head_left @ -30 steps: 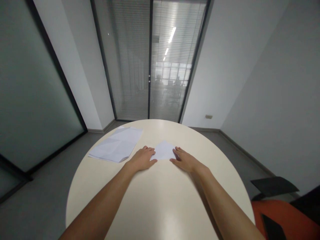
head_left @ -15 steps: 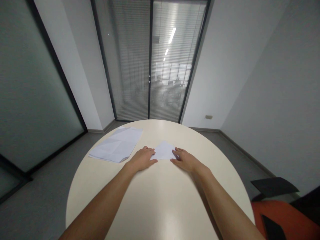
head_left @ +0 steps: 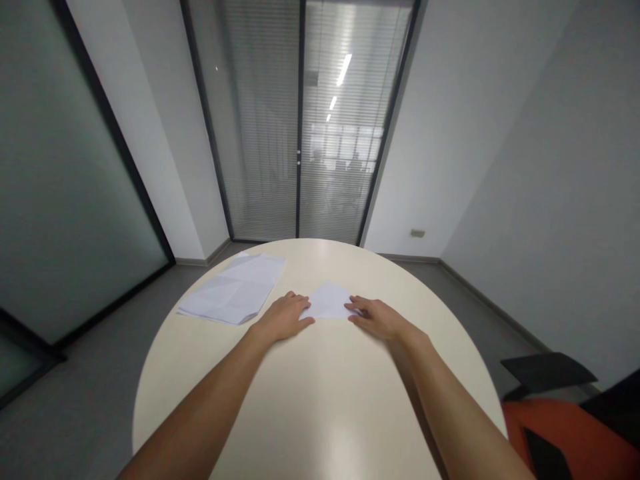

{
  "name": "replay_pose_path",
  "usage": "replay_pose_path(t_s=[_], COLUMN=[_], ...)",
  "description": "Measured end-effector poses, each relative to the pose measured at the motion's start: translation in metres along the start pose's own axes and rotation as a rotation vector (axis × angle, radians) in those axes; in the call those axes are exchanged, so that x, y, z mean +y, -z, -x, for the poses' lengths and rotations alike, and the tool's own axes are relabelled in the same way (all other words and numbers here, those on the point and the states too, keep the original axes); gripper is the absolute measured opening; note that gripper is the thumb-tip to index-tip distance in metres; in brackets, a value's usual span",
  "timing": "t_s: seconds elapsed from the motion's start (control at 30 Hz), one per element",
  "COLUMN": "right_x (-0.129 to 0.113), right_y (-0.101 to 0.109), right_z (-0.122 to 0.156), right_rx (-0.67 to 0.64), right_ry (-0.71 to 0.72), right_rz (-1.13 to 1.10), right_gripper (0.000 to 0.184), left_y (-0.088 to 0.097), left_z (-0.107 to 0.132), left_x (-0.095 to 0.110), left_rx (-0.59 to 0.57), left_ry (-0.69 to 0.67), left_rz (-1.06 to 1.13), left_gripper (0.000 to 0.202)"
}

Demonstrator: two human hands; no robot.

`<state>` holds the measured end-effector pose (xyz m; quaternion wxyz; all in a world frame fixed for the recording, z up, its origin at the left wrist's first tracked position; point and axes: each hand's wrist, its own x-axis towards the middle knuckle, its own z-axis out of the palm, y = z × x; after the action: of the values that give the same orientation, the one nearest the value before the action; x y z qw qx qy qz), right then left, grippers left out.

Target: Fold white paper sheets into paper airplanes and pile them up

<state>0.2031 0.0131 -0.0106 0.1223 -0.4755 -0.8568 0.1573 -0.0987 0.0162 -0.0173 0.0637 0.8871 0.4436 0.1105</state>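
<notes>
A small folded piece of white paper (head_left: 327, 301) with a pointed far edge lies flat on the round table between my hands. My left hand (head_left: 289, 316) rests on its left corner, fingers stretched out and thumb apart. At the right corner is my right hand (head_left: 375, 316), its fingers spread and their tips touching or just over the paper. Parts of both corners are hidden under the fingers. To the left of my left hand lies a stack of creased white sheets (head_left: 235, 290).
The cream round table (head_left: 300, 400) fills the middle. An orange chair (head_left: 570, 430) with black armrests stands at its right. Beyond the far edge is a glass partition with blinds (head_left: 265, 167); a wall socket (head_left: 417, 233) sits low on the right wall.
My right hand has shifted slightly to the right, its thumb moving outward along the paper's near edge. My left hand and the paper stay nearly in place.
</notes>
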Motion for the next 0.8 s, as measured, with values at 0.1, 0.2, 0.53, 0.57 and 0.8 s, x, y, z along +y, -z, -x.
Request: replay_pose_path(t_s=[0.1, 0.2, 0.53, 0.57, 0.8], right_x=[0.001, 0.002, -0.006, -0.007, -0.012], right_y=[0.001, 0.001, 0.004, 0.004, 0.007], right_z=[0.000, 0.000, 0.001, 0.000, 0.001], right_rx=[0.019, 0.023, 0.052, 0.054, 0.060], right_ry=[0.001, -0.019, -0.068, -0.068, -0.084], right_rz=[-0.009, -0.007, 0.038, 0.040, 0.077], right_gripper=[0.043, 0.043, 0.044, 0.043, 0.041], left_y=[-0.001, 0.000, -0.001, -0.001, 0.000], left_z=[0.000, 0.000, -0.001, 0.000, 0.001], left_x=[-0.001, 0.000, 0.002, 0.002, 0.004], left_rx=[0.002, -0.002, 0.012, 0.009, 0.014], left_ry=[0.001, 0.004, -0.009, -0.003, 0.016], left_rz=[0.008, 0.008, -0.003, -0.001, 0.006], left_gripper=[0.042, 0.041, 0.038, 0.037, 0.039])
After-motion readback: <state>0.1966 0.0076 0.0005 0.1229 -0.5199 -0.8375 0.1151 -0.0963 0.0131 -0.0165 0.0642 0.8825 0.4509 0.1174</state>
